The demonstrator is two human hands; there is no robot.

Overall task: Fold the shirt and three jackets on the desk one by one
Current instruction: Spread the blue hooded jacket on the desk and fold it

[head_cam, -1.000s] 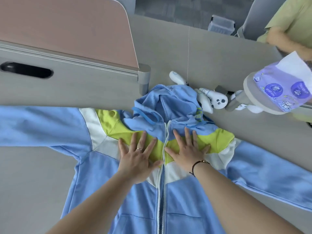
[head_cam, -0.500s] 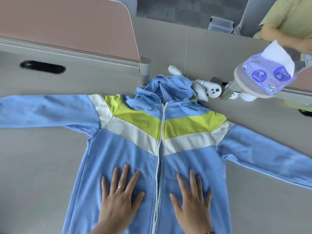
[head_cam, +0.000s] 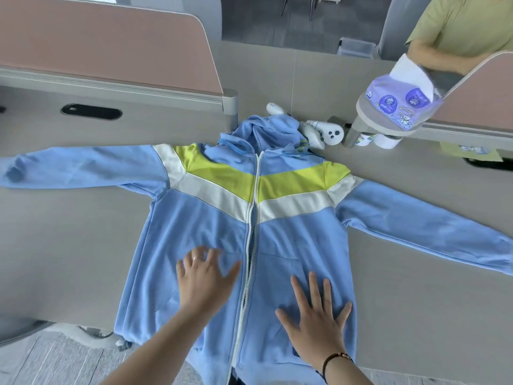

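Under both palms lies the blue jacket (head_cam: pixel 291 240), zipped and face up on the desk (head_cam: pixel 69 245), its long axis running straight away from them; left hand (head_cam: pixel 205 282) loosely spread, right hand (head_cam: pixel 316 315) flat, neither gripping, each sleeve outboard of its nearer hand

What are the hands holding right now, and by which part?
Nothing is held. The right hand lies flat on the jacket, and the left hand rests on its front.

Bright even daylight, wide-angle edge distortion
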